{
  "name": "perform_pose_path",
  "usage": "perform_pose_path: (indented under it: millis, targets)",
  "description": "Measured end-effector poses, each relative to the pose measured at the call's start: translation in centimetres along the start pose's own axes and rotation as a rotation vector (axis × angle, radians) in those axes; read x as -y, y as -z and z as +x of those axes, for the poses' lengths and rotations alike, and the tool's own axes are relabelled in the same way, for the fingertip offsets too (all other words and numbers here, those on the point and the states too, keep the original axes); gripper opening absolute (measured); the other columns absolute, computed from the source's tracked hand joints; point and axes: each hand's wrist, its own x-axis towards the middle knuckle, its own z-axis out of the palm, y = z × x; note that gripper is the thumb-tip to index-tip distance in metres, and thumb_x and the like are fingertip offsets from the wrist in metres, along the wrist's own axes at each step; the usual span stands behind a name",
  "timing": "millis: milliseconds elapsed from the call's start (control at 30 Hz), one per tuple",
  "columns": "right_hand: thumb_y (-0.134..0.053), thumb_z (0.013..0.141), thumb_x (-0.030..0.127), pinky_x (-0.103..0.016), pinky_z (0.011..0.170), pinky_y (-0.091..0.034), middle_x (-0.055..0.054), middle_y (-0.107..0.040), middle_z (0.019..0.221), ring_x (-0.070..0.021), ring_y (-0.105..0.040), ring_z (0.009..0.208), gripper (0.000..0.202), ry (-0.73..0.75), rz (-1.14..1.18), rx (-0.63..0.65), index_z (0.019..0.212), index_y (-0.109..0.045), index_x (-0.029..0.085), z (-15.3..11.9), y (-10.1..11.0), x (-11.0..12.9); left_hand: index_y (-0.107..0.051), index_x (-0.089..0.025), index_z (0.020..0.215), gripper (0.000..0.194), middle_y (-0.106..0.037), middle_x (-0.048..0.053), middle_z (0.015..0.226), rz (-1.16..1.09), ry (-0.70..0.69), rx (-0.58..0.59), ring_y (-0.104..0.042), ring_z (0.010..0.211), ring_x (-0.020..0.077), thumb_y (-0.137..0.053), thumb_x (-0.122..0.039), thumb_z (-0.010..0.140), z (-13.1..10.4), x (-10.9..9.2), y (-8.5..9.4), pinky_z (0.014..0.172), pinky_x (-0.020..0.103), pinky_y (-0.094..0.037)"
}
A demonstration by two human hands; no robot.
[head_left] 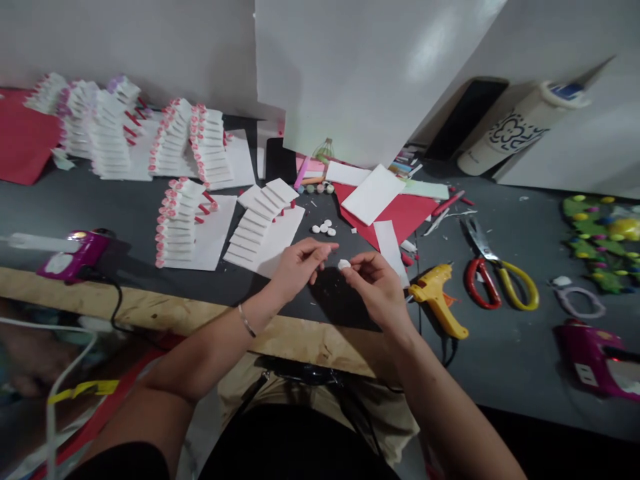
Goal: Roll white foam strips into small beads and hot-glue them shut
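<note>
My right hand (376,283) pinches a small white round piece (343,264) between thumb and fingertips, above the dark tabletop. Just left of it, my left hand (300,265) has its index finger stretched out and its other fingers loosely bent; nothing shows in it. Several small white discs (324,229) lie on the table beyond the hands. Beside my left hand, a white card (287,233) carries a stepped stack of white strips (250,233) with red bits along one edge.
More stacks with pink round tops (173,223) stand at left. A yellow glue gun (436,297) and red-and-yellow-handled pliers (493,273) lie right. Red paper (385,230), white cards and scraps lie behind. A white tumbler (520,130) and purple power sockets (75,255) are around.
</note>
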Motion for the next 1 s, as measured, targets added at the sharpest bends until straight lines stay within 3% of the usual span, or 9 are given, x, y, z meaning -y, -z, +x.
perform_pose_path:
  millis: [200,300,433,533,600,667,733,800,1000]
  targets:
    - [-0.076,0.074,0.048,-0.025,0.057,-0.045,0.003,-0.06,0.068,-0.0119,-0.054,0.062,0.031,0.028,-0.069,0.04,0.081,-0.06,0.022,-0.2,-0.2,0.0,-0.07,-0.016,0.078,0.023,-0.055,-0.004,0.063,0.054,0.113,0.073,-0.04,0.04,0.002,-0.074,-0.038,0.079,-0.3,0.0,-0.9,0.037,0.017,-0.031]
    - [-0.075,0.074,0.047,-0.026,0.061,-0.047,0.001,-0.064,0.074,-0.0125,-0.057,0.065,0.03,0.024,-0.063,0.033,0.085,-0.062,0.023,-0.1,-0.2,0.0,-0.068,-0.016,0.082,0.027,-0.049,-0.006,0.056,-0.048,0.186,0.075,-0.038,0.039,0.0038,-0.071,-0.042,0.08,0.0,-0.1,-1.0,0.036,0.017,-0.028]
    - [-0.073,0.075,0.048,-0.027,0.061,-0.049,0.0,-0.067,0.075,-0.0133,-0.06,0.064,0.031,-0.012,-0.068,0.037,0.089,-0.062,0.022,0.4,0.2,-0.1,-0.065,-0.019,0.093,0.03,-0.047,-0.006,0.057,-0.085,0.074,-0.135,-0.039,0.041,0.0061,-0.06,-0.049,0.088,0.9,-0.7,0.4,0.037,0.019,-0.026]
    - [-0.069,0.078,0.047,-0.028,0.061,-0.05,-0.001,-0.068,0.077,-0.0142,-0.061,0.064,0.028,-0.001,-0.191,0.107,0.09,-0.063,0.022,1.2,0.7,-0.1,-0.056,-0.019,0.067,0.038,-0.037,-0.007,0.046,0.192,-0.063,-0.295,-0.037,0.041,0.008,-0.053,-0.047,0.093,1.5,-0.6,2.0,0.042,0.021,-0.029]
    - [-0.066,0.081,0.045,-0.03,0.064,-0.05,-0.002,-0.069,0.078,-0.0157,-0.062,0.067,0.024,0.051,-0.296,0.158,0.09,-0.063,0.022,2.2,0.8,0.0,-0.053,-0.019,0.063,0.041,-0.047,-0.003,0.051,0.48,-0.142,-0.282,-0.049,0.051,0.0117,-0.048,-0.041,0.097,1.7,-0.2,2.6,0.052,0.024,-0.04]
    - [-0.063,0.083,0.041,-0.031,0.067,-0.051,-0.003,-0.07,0.079,-0.0176,-0.064,0.071,0.02,0.107,-0.376,0.166,0.09,-0.063,0.023,3.6,0.8,-0.1,-0.06,-0.019,0.074,0.027,-0.063,0.003,0.073,0.762,-0.24,-0.22,-0.061,0.076,0.0171,-0.05,-0.03,0.096,1.8,0.2,2.6,0.071,0.029,-0.05]
    - [-0.062,0.083,0.035,-0.033,0.071,-0.051,-0.003,-0.071,0.081,-0.0185,-0.066,0.074,0.014,0.143,-0.458,0.15,0.09,-0.063,0.022,5.2,0.7,-0.2,-0.063,-0.018,0.098,0.012,-0.068,0.009,0.101,0.969,-0.33,-0.15,-0.061,0.101,0.0218,-0.052,-0.019,0.093,2.0,0.6,2.5,0.09,0.036,-0.05]
    - [-0.063,0.082,0.027,-0.033,0.072,-0.051,-0.003,-0.071,0.078,-0.0181,-0.066,0.072,0.009,0.15,-0.556,0.142,0.089,-0.064,0.021,6.8,0.5,-0.2,-0.059,-0.015,0.118,0.028,-0.064,0.014,0.121,1.106,-0.375,-0.086,-0.057,0.115,0.0245,-0.05,-0.012,0.092,2.3,0.7,2.4,0.099,0.04,-0.047]
    - [-0.068,0.075,0.015,-0.033,0.071,-0.05,-0.002,-0.071,0.074,-0.0181,-0.065,0.072,0.007,0.138,-0.725,0.081,0.079,-0.067,0.02,9.8,-0.4,-0.5,-0.052,-0.008,0.129,0.041,-0.065,0.018,0.111,1.378,-0.289,0.07,-0.06,0.105,0.0263,-0.038,-0.001,0.091,4.3,-0.4,1.7,0.083,0.035,-0.051]
